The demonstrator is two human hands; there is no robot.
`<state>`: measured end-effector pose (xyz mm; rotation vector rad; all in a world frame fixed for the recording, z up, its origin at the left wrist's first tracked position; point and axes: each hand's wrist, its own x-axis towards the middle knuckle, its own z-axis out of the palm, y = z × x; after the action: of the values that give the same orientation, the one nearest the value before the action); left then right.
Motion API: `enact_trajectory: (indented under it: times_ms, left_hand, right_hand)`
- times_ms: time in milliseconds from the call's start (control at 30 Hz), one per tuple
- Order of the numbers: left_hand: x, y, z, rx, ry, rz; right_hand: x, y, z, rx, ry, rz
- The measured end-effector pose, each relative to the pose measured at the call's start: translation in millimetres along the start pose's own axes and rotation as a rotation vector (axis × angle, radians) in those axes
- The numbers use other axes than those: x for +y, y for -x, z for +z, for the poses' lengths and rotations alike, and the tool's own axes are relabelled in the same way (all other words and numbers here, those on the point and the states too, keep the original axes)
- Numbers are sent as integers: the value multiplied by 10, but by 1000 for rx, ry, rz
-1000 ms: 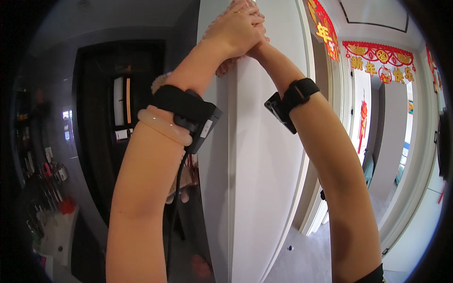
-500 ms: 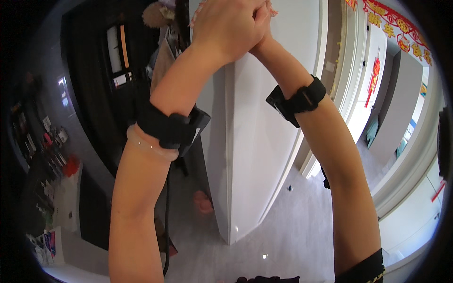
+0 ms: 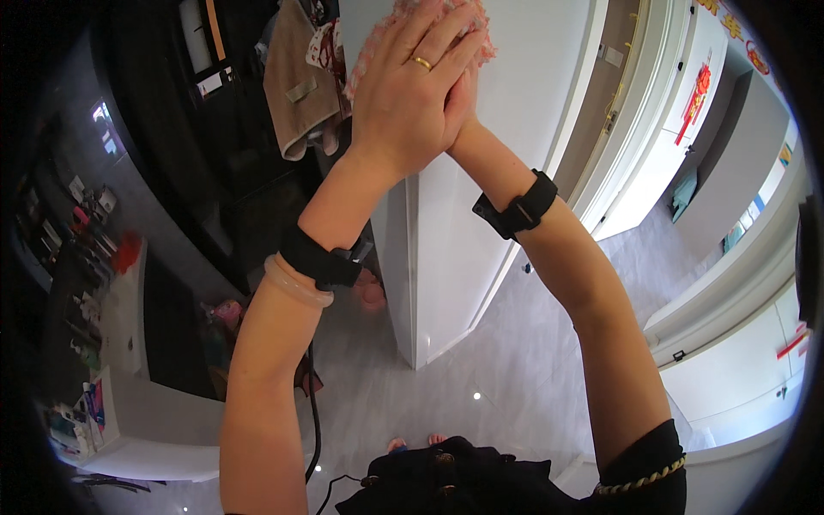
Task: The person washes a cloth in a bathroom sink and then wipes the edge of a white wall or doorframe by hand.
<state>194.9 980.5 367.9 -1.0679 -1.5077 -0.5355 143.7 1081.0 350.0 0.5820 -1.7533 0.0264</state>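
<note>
My left hand (image 3: 399, 107) lies over a pink, shaggy cloth (image 3: 373, 43) at the top of the picture, its fingers stretched across it and a gold ring on one finger. Tucked against its right side is my right hand (image 3: 465, 101), whose fingers are mostly hidden. Cloth tufts show around the left fingers on both sides. Behind both hands stands a tall white panel (image 3: 463, 249) with a narrow vertical edge; I cannot tell whether the cloth touches it. Black straps circle both wrists, and a pale bangle (image 3: 296, 285) sits on my left forearm.
A beige garment (image 3: 296, 94) hangs left of the panel. Further left, a counter (image 3: 159, 421) holds bottles and small items. White door frames (image 3: 605, 146) line the right side. Pink slippers (image 3: 369, 290) rest on the grey floor (image 3: 515, 369), and a black cable (image 3: 314, 421) hangs beside my left arm.
My hands now appear lower in the picture, with more pink cloth visible and the left fingers showing stretched out. The view has shifted, bringing my clothing and feet in at the bottom.
</note>
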Motion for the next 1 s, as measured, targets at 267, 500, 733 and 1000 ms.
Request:
enact_trajectory:
  times_ms: [267,500,733,1000]
  left_hand:
    - [40,727,252,-50,-45,49]
    - [218,1297,350,-228,-71,-52]
    - [343,1713,416,-359,-44,-78]
    - [469,2187,558,-418,-85,-42]
  right_hand:
    - [-292,675,184,-99,-58,92]
    - [-585,1353,357,-222,-103,210]
    - [-809,1821,513,-313,-136,296]
    - [-980,2344,607,-415,-156,361]
